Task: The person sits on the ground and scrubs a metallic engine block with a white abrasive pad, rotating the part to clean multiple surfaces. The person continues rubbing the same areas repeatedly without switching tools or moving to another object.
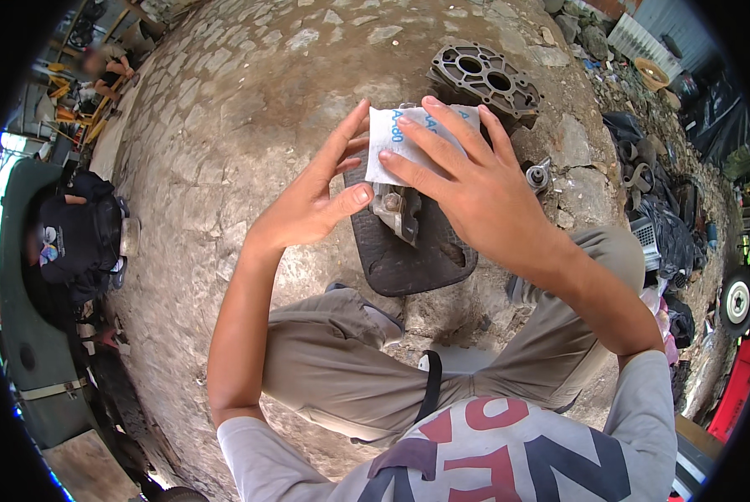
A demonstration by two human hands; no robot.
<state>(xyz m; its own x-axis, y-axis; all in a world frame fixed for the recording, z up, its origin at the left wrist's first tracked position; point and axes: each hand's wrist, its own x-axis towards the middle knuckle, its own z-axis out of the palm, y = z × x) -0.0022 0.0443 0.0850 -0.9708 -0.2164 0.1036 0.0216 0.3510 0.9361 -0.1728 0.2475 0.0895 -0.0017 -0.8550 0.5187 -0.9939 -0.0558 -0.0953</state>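
Note:
A white-backed sheet of sandpaper (385,144) with blue print lies over a grey metal machine part (398,209), hiding most of it. My right hand (475,180) rests flat on the sheet, fingers spread across it. To its left, my left hand (321,188) is open and curved, thumb apart from the fingers. Its fingertips reach the sheet's left edge; whether they touch the metal part behind is hidden. Under the part is a dark, rounded pad (417,272) on the ground, between my bent legs.
Beyond my right hand stands a large metal casing (488,79) with round openings. A small metal fitting (539,175) lies nearer. Black bags and scrap (664,217) line the right side. At left, a person in dark clothes (82,226) is by a green vehicle panel (28,309); another person (111,71) sits farther back.

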